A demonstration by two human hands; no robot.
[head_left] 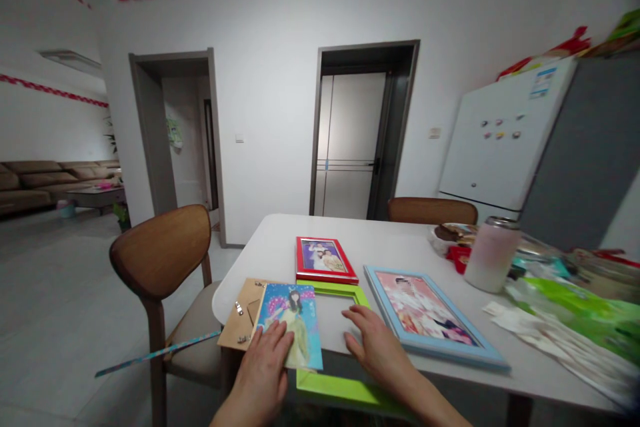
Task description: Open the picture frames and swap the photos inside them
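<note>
My left hand (269, 355) lies flat on a picture (306, 327) of a long-haired figure in a pale dress against blue. Beneath that picture is a brown backing board (240, 315) with metal clips. A light-green photo frame (345, 387) sits at the table's near edge, its middle open. Over the frame's right side, my right hand (375, 341) is held with thumb and fingers apart and nothing in it. Beyond the green frame rests a red-framed photo (299, 260). To the right is a larger light-blue photo frame (480, 355) with a pinkish picture.
The white table (400, 240) carries a pink-and-white bottle (493, 257), white gloves or cloth (555, 340) and a green plastic bag (575, 307) on the right. A wooden chair (165, 253) stands left, with a blue patterned strip (160, 351) across it. Another chair (433, 211) is behind.
</note>
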